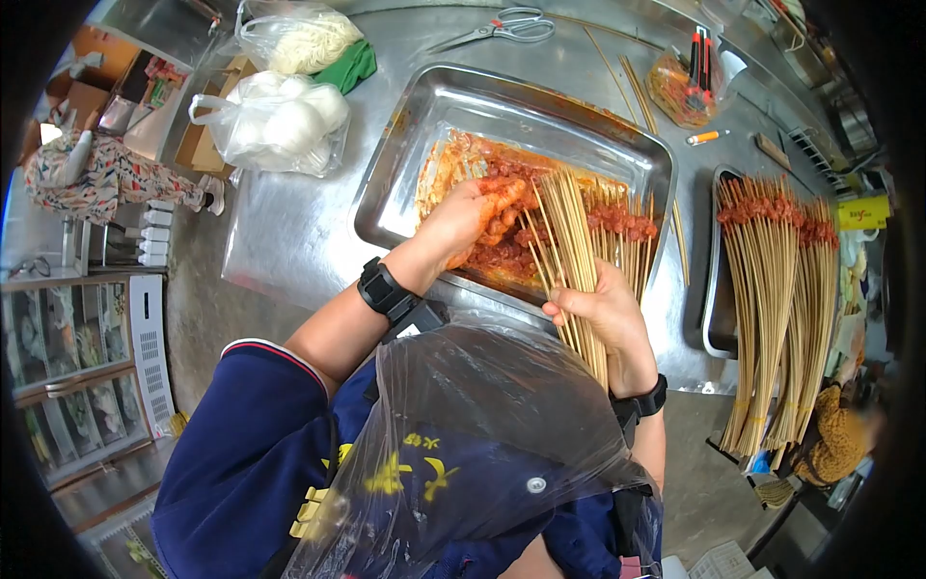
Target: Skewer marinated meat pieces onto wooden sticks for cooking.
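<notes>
A bundle of thin bamboo skewers (pixel 569 227) is wrapped by the fingers of my right hand (pixel 606 311), its upper ends leaning over the tray. My left hand (pixel 482 220), smeared with red marinade, is closed with its fingers curled at red marinated meat (pixel 506 259) beside the skewer tips. Part of what it grips is hidden. Both hands are at a deep steel tray (pixel 386 145) whose bottom is coated with orange-red sauce. Finished meat skewers (pixel 622 227) lie at the tray's right side, meat ends inside.
Another tray (pixel 714 289) at right bears many meat skewers (pixel 772 289), their sticks overhanging the counter (pixel 289 227). Scissors (pixel 511 26), bags of white food (pixel 280 121), loose skewers (pixel 632 87) and a tub (pixel 680 87) lie behind. A person in patterned clothes (pixel 96 179) is at left.
</notes>
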Demonstrator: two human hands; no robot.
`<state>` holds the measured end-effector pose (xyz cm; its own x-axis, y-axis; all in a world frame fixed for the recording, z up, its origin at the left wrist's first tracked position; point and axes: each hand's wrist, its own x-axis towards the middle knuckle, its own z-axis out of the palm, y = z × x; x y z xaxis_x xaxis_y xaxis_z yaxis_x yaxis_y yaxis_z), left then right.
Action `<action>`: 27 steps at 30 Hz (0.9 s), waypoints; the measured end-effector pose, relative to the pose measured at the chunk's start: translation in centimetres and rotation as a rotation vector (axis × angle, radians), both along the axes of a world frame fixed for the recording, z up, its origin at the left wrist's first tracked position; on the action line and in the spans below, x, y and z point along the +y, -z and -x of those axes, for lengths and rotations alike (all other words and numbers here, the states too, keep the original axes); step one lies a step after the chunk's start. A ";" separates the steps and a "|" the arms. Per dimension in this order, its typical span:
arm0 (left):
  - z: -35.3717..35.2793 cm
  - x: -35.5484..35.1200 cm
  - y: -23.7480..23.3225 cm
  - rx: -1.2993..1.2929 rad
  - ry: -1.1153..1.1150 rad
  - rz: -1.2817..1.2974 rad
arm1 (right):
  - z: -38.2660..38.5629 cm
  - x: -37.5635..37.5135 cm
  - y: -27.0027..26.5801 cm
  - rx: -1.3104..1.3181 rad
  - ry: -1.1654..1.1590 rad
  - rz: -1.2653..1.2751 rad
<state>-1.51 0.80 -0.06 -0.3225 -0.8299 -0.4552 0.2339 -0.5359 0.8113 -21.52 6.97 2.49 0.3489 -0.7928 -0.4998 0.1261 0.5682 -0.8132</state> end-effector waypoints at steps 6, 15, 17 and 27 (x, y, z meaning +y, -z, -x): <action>0.1 1.1 -0.4 -0.051 0.126 0.111 | 0.0 0.1 0.1 0.002 0.015 0.005; -0.4 0.7 -0.3 -0.134 -0.057 0.221 | 0.0 0.4 0.1 0.054 0.067 0.015; -0.4 0.6 0.3 -0.084 0.004 0.158 | -0.3 0.4 -0.3 0.038 0.059 0.009; 0.4 0.4 1.4 -0.190 0.105 0.168 | -0.1 0.9 -0.8 0.085 0.072 0.135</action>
<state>-1.89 1.17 -1.42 -0.3325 -0.8657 -0.3741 0.0196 -0.4030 0.9150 -21.41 7.89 3.30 0.2496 -0.8761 -0.4124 0.0901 0.4451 -0.8909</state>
